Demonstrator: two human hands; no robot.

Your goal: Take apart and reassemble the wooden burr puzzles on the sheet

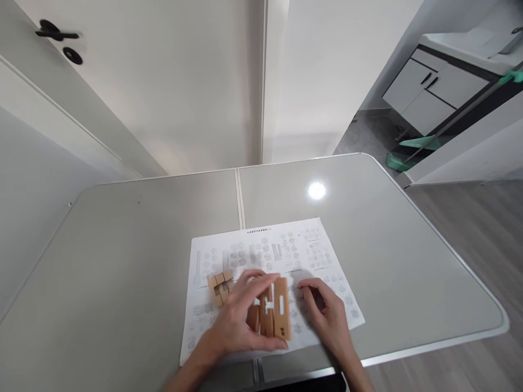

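A printed instruction sheet point(302, 245) lies on the grey table point(122, 245) near its front edge. My left hand point(237, 321) grips a cluster of notched wooden puzzle bars point(275, 310) standing on the sheet, fingers wrapped over the top and thumb underneath. A smaller wooden assembly point(220, 286) rests on the sheet just left of that hand. My right hand point(327, 316) lies on the paper to the right of the bars, fingers curled with their tips touching the sheet, nothing visibly in it.
The table has a seam down its middle point(240, 201) and rounded corners. A white door with a black handle point(57, 35) stands behind. At right, a white cabinet point(433, 90) and a green broom with dustpan point(408, 152) sit on the floor.
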